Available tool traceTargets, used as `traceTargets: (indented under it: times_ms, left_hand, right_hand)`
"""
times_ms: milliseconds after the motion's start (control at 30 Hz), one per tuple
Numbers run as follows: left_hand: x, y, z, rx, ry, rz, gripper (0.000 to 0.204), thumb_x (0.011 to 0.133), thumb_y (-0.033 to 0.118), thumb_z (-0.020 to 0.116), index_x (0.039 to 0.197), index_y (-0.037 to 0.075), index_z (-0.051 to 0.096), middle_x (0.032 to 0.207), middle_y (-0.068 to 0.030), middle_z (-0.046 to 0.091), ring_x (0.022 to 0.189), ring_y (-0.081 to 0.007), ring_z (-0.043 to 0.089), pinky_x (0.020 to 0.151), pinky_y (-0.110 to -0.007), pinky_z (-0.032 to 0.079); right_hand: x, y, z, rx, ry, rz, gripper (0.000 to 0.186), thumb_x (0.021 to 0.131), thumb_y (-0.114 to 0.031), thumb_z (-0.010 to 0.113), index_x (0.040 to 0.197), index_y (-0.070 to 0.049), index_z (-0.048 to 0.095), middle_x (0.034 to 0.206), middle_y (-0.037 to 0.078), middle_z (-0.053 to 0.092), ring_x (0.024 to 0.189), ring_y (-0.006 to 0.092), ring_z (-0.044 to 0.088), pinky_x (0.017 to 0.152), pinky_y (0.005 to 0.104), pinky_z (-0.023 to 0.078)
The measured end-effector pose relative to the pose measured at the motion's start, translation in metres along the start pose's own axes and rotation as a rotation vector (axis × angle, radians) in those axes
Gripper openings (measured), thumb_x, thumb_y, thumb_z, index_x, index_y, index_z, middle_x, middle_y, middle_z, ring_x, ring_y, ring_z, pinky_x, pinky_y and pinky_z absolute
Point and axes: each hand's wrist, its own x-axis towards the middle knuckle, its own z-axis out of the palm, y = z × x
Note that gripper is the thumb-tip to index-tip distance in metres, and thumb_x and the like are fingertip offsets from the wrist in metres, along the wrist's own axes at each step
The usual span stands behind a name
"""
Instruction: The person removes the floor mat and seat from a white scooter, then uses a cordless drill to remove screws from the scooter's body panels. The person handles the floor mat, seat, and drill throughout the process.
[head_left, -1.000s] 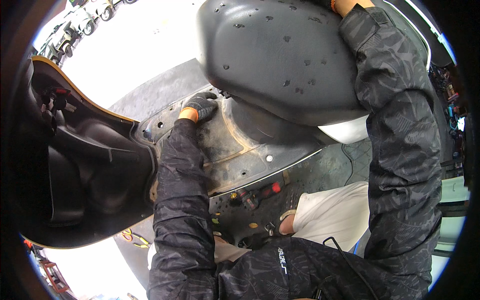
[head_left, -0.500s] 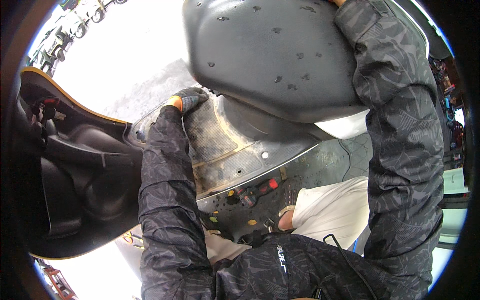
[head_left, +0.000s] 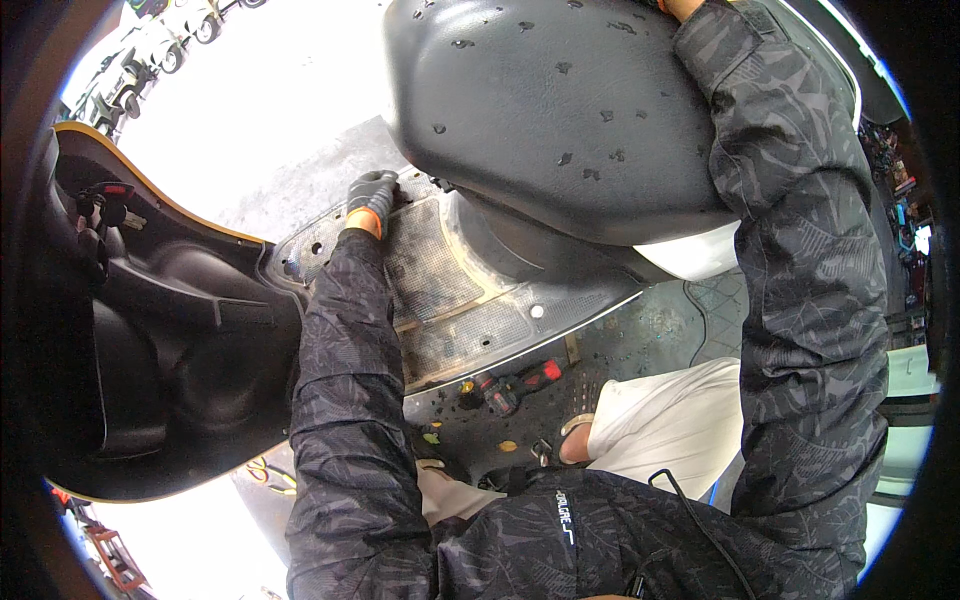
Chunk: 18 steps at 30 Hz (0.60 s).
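My left hand (head_left: 371,199), in a grey glove with an orange cuff, is at the far edge of a scooter's worn, dirty floorboard (head_left: 432,266). Its fingers are pressed together and curled there; anything they hold is too small or hidden to make out. Above the floorboard's right part is the scooter's black seat (head_left: 560,120), dotted with water drops. Only a bit of my right hand (head_left: 684,8) shows at the top edge of the view, by the seat's far right side, its fingers hidden.
A black inner leg shield (head_left: 190,330) with a yellow rim rises at left. On the ground below the floorboard lies a red and black power tool (head_left: 505,390), near my foot (head_left: 577,441). A dark cable (head_left: 699,315) runs at right. Several scooters (head_left: 170,50) stand far left.
My left hand has moved slightly left along the floorboard's far edge, away from the seat, and its wrist has turned. The whole view has shifted a little. My right arm stays beside the seat.
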Motion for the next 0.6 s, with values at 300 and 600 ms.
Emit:
traceTargets:
  times_ms: [300, 600]
  left_hand:
    - [-0.007, 0.027, -0.046, -0.817, -0.077, -0.212, 0.028, 0.103, 0.016, 0.061, 0.122, -0.004, 0.065, 0.108, -0.0173, 0.071, 0.099, -0.0322, 0.072, 0.085, -0.043, 0.066]
    - [-0.014, 0.046, -0.057, -0.814, -0.069, -0.163, 0.026, 0.103, 0.015, 0.059, 0.119, -0.005, 0.066, 0.11, -0.0184, 0.071, 0.101, -0.0324, 0.071, 0.086, -0.043, 0.066]
  right_hand:
    - [-0.006, -0.024, -0.029, 0.608, -0.101, 0.588, 0.042, 0.102, -0.044, 0.058, 0.095, -0.007, 0.075, 0.094, 0.012, 0.074, 0.084, 0.0236, 0.068, 0.084, 0.0353, 0.054]
    - [-0.007, -0.035, -0.031, 0.877, -0.021, 0.777, 0.04, 0.097, -0.043, 0.067, 0.09, -0.005, 0.075, 0.078, 0.007, 0.069, 0.071, 0.0157, 0.062, 0.069, 0.0331, 0.054]
